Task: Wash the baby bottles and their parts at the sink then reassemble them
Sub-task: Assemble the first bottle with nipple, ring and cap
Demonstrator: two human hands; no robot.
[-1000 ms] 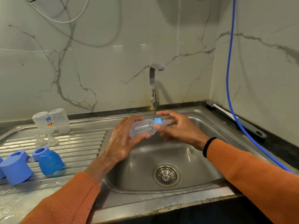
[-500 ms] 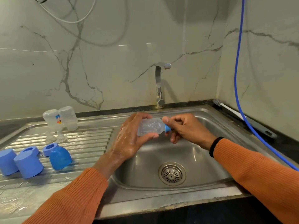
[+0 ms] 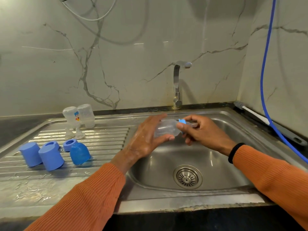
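roughly mid-task i'd say: left hand (image 3: 146, 139) grips a clear plastic baby bottle (image 3: 166, 130) over the steel sink (image 3: 233, 164), right hand (image 3: 200, 130) pinches its blue collar (image 3: 182, 121), while two clear bottles (image 3: 78, 118) and blue caps (image 3: 50, 157) sit unassembled on the drainboard (image 3: 103, 140).

sink basin (image 3: 225, 164) open below, blue caps (image 3: 50, 156) crowding drainboard (image 3: 103, 139)
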